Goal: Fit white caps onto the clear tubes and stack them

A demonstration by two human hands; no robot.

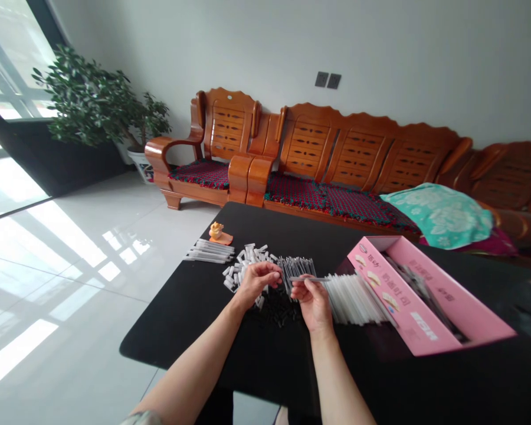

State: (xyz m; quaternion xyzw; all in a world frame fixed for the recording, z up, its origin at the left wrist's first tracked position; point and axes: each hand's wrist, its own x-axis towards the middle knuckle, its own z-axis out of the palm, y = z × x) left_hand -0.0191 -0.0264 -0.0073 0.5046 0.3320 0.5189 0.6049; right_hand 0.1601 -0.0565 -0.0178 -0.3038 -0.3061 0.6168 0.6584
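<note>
In the head view, my right hand (pixel 314 304) pinches a thin grey pen (pixel 312 279) between thumb and fingers, held level and pointing left. My left hand (pixel 259 282) is just left of the pen's end, its thumb and fingers drawn together; whatever may be between them is hidden. Behind the hands lies a row of thin pen refills (pixel 298 265). White pen caps (pixel 236 273) are heaped beside and behind my left hand. Small black pieces (pixel 281 316) are scattered on the table below the hands. Translucent white pen barrels (pixel 356 300) lie side by side right of my right hand.
A pink box (pixel 402 301) with dark contents stands on the black table (pixel 186 330) at the right. Several pens (pixel 210 252) and a small yellow figure on an orange base (pixel 218 232) are at the far left. Behind stands a wooden sofa (pixel 310 141).
</note>
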